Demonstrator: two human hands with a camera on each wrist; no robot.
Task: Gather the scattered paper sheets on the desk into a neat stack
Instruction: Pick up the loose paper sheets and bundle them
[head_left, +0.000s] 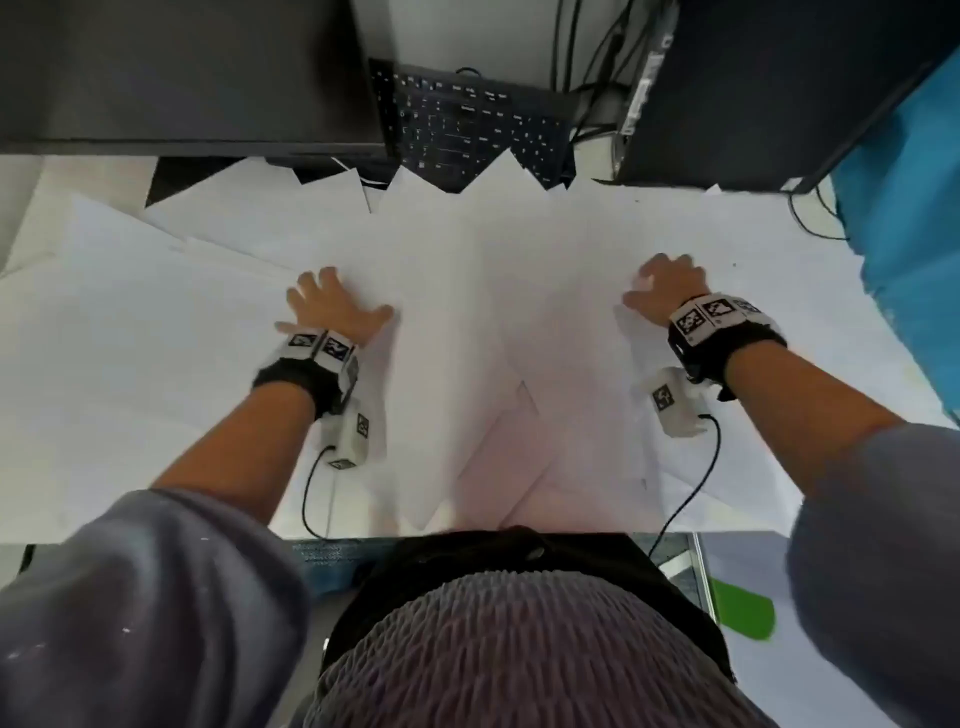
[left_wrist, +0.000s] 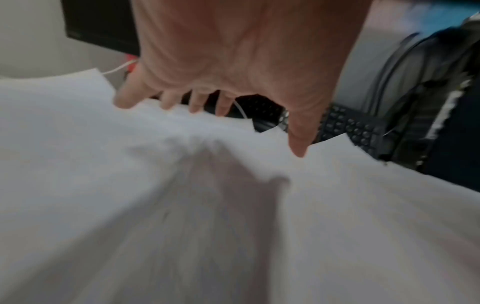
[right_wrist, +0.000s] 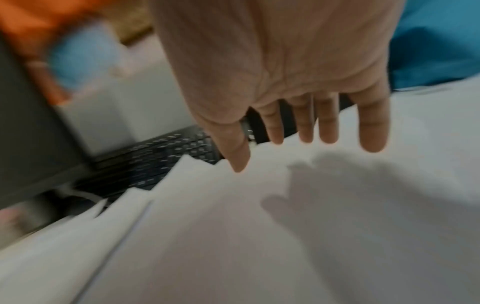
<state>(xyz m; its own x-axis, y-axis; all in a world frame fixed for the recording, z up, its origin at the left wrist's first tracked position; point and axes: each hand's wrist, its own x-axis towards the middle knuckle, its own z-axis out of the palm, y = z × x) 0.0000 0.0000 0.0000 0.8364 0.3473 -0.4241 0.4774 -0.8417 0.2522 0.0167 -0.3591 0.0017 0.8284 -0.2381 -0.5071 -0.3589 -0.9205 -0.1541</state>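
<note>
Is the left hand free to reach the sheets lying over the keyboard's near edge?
Probably yes. The left hand is open on the paper sheets, holding nothing, and nothing stands between it and the keyboard.

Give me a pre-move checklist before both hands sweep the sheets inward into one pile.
1. Left hand open, fingers spread over the paper sheets: ok.
2. Right hand open over the sheets: ok; actual contact cannot tell, the right wrist view shows a shadow beneath it.
3. Sheets already gathered: not ok, they fan out across the desk at many angles.
4. Far corners clear of the keyboard: not ok, several corners overlap it.
5. Near edge safe: not ok, sheets reach the desk's front edge.
6. Wrist cables clear of the paper: not ok, they trail over it.
</note>
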